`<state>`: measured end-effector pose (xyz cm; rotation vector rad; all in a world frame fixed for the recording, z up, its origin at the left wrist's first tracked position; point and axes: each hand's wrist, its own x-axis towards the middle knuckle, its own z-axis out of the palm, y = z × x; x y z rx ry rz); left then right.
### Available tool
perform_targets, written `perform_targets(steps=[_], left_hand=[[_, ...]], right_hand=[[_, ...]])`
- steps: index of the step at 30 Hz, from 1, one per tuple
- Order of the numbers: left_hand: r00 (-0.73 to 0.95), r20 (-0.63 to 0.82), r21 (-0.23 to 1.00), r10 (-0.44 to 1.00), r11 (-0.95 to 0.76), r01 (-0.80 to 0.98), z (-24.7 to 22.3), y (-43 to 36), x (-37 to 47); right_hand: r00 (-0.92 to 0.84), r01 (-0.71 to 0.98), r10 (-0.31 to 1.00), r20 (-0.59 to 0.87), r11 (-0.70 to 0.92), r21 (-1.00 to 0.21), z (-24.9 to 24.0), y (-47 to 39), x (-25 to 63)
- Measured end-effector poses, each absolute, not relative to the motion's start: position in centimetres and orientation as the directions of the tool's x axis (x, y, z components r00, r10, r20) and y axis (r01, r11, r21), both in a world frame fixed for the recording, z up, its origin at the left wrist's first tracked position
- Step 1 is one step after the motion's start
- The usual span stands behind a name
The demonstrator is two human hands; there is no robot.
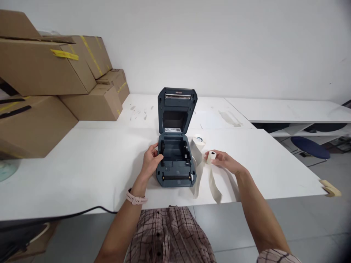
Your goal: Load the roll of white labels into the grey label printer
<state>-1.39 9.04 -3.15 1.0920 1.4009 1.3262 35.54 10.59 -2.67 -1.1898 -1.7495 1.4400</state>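
Note:
A dark label printer (175,168) stands on the white table with its lid (177,106) raised and its roll bay bare. My left hand (150,157) grips the printer's left side, thumb over the rim. To the right of the printer, my right hand (221,160) holds a small roll of label paper (211,157) between thumb and fingers. A loose strip of paper (214,188) trails from that roll toward the table's front edge. Between printer and right hand, a second paper roll (199,141) rests on the table, with unwound strip beside the printer.
Cardboard boxes (41,67) are stacked at the left. A black cable (90,209) runs along the front edge. A white sheet (210,119) lies behind the rolls. At the far right are a blue stool (309,147) and a piece of tan tape (330,187) on the table corner.

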Motion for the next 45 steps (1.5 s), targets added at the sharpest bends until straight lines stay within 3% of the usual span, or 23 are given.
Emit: perform_targets(steps=[3,6,10,13,17,25,28,33,38,40,42,44,45], left_hand=[[-0.214,-0.038,0.999,0.976,0.04,0.003,-3.2,9.0,-1.3],[-0.223,-0.026,1.0,0.974,0.027,0.004,-3.4,9.0,-1.3],[-0.222,-0.022,1.0,0.975,0.025,0.012,-3.5,9.0,-1.4],[-0.206,-0.032,0.999,0.978,0.033,0.003,-3.4,8.9,-1.4],[-0.204,-0.033,0.999,0.978,0.035,0.007,-3.1,8.7,-1.3],[-0.19,-0.025,0.993,0.981,0.047,0.111,-3.2,8.5,-1.3],[-0.174,-0.029,0.993,0.984,0.049,0.107,-3.1,8.3,-1.2],[0.011,-0.158,0.986,0.987,0.159,-0.043,-2.0,7.8,-1.0],[0.06,-0.139,0.99,0.989,0.14,-0.011,-2.1,8.1,-1.5],[0.051,-0.092,0.993,0.994,0.088,0.072,-2.3,8.2,-1.8],[0.013,0.044,0.965,0.999,-0.046,0.256,-2.1,7.6,-1.9],[0.039,0.254,0.833,0.966,-0.24,0.498,-1.6,5.9,-1.3],[0.102,0.352,0.725,0.931,-0.34,0.599,-1.3,4.7,-0.7]], right_hand=[[-0.504,0.151,0.861,0.068,0.165,-0.975,0.7,9.9,33.3],[-0.648,0.238,0.749,0.139,0.372,-0.897,5.2,10.0,29.3],[-0.736,0.48,0.661,0.15,0.665,-0.572,6.8,11.7,22.2],[-0.765,0.584,0.639,0.076,0.74,-0.334,4.6,13.3,18.6],[-0.787,0.587,0.613,0.07,0.78,-0.218,2.8,12.9,18.2],[-0.74,0.55,0.607,0.29,0.794,-0.259,2.4,2.9,19.9],[-0.721,0.536,0.616,0.317,0.786,-0.308,1.8,0.8,19.9],[-0.696,0.503,0.63,0.345,0.77,-0.392,1.4,0.7,19.9],[-0.684,0.491,0.662,0.307,0.729,-0.477,1.8,0.5,20.3],[-0.746,0.401,0.616,0.254,0.719,-0.568,3.0,0.4,21.2],[-0.801,0.247,0.548,0.239,0.668,-0.702,5.0,1.0,22.5],[-0.709,0.162,0.618,0.341,0.613,-0.774,7.1,3.2,23.6],[-0.566,0.185,0.71,0.419,0.604,-0.775,8.1,5.0,23.9]])
